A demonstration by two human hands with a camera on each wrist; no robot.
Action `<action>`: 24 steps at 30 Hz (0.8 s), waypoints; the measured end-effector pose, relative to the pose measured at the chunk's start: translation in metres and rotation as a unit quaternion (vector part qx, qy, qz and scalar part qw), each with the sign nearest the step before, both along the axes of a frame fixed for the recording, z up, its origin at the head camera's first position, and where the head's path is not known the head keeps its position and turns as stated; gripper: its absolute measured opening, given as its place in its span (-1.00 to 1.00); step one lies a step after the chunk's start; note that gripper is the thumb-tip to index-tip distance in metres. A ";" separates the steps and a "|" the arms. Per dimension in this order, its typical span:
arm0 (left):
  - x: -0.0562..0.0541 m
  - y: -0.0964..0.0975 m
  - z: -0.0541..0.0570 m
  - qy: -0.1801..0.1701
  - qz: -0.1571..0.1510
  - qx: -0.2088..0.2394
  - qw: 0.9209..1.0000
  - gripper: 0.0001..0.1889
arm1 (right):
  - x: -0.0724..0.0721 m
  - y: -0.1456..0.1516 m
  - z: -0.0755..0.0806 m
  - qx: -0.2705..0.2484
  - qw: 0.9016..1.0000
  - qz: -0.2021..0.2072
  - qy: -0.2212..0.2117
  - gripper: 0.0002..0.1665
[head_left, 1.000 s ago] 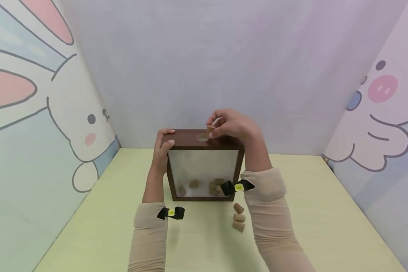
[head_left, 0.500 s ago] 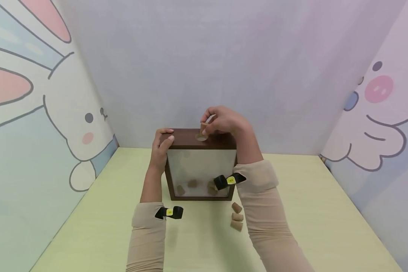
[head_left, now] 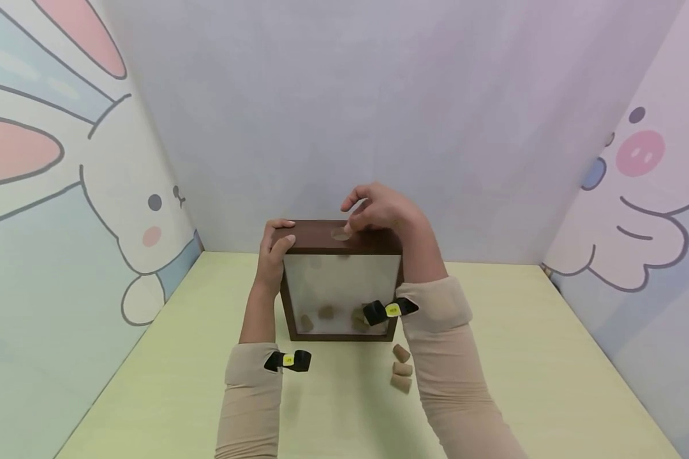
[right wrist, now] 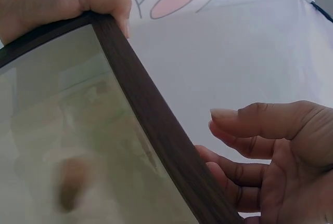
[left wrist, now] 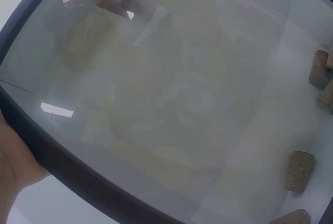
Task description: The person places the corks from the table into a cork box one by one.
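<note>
A dark brown wooden box point(head_left: 312, 237) with a clear front pane stands upright, a round hole point(head_left: 339, 234) in its top. My left hand point(head_left: 272, 258) grips its upper left corner, thumb towards the front and fingers over the top. Loosely bent beside the hole, the fingers of my right hand point(head_left: 385, 207) hold nothing. Behind the pane, a blurred cork point(right wrist: 73, 182) is in mid-fall in the right wrist view. Several other corks lie at the bottom inside, one of them a speckled cork point(left wrist: 300, 172) in the left wrist view.
Three loose corks point(head_left: 402, 368) lie on the pale green table point(head_left: 494, 357), in front of the box's right corner. A grey-white backdrop point(head_left: 252, 115) rises behind the box. Side walls with a cartoon rabbit point(head_left: 132, 166) and a pig point(head_left: 640, 153) flank the table.
My right hand moved left with a cork to the hole, then let go, and the cork dropped into the box. The left hand keeps its grip on the corner.
</note>
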State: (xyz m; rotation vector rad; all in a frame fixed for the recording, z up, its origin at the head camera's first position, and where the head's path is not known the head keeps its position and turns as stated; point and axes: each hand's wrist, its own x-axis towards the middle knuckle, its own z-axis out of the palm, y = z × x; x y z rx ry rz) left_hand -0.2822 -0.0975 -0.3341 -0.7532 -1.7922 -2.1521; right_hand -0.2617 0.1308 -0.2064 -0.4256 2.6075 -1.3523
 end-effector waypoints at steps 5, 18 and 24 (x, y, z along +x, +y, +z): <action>0.001 0.000 -0.001 -0.002 0.005 -0.001 1.000 -0.67 | 0.023 0.020 -0.010 -0.050 0.998 0.005 0.040 -0.61; 0.000 0.000 0.001 0.011 0.015 -0.013 1.000 -0.64 | 0.081 0.060 -0.044 -0.087 0.985 0.016 0.150 -0.67; 0.000 -0.001 -0.001 0.013 0.004 -0.011 1.000 -0.63 | 0.093 0.067 -0.072 -0.141 0.981 0.028 0.133 -0.66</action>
